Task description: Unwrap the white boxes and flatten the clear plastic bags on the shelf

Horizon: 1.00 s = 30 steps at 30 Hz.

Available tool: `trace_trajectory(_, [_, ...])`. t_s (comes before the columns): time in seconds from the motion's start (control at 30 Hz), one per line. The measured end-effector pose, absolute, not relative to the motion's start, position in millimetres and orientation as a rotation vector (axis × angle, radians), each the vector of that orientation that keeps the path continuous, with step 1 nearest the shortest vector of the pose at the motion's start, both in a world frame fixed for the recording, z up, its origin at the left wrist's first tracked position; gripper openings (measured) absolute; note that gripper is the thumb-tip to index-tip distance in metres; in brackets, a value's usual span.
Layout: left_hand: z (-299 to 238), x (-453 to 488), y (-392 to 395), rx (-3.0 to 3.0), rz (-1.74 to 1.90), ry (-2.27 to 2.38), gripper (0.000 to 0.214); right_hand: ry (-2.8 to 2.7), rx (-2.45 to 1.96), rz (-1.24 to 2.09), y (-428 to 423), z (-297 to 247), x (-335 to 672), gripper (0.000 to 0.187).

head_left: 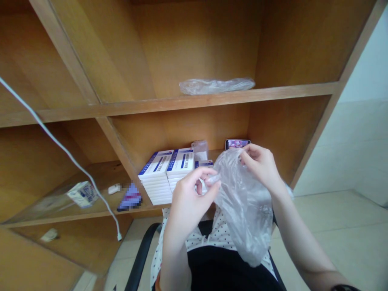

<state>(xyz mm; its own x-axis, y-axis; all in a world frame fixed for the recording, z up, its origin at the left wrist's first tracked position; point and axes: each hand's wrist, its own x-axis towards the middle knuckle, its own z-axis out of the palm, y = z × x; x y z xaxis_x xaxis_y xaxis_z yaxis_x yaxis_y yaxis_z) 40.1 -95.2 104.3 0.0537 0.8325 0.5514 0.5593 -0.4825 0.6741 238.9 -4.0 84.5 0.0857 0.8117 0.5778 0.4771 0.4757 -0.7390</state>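
Clear plastic bag (247, 206) is hanging in front of your chest, with your left hand (189, 206) and right hand (260, 163) both pinching it narrowly, just before white-and-blue boxes (159, 178) on a wooden shelf (182, 125).

Pixelated item (130, 197), phone (238, 144) perhaps partly behind bag (245, 206)

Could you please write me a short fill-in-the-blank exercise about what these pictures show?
1. The left hand and the right hand hold a clear plastic bag, which hangs ____ from them.
2. White-and-blue boxes lie in ____ stacks side by side on a wooden shelf.
3. A smartphone lies on that shelf just behind the ____ hand.
4. A second plastic bag lies on the shelf ____ that one.

Missing words: down; two; right; above.
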Motion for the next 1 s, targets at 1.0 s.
trace_trajectory(1.0, [96.4, 5.4, -75.4, 1.645, 1.195, 1.217, 0.017, -1.216, -0.996, 0.642, 41.1, 69.6, 302.0, 0.027])
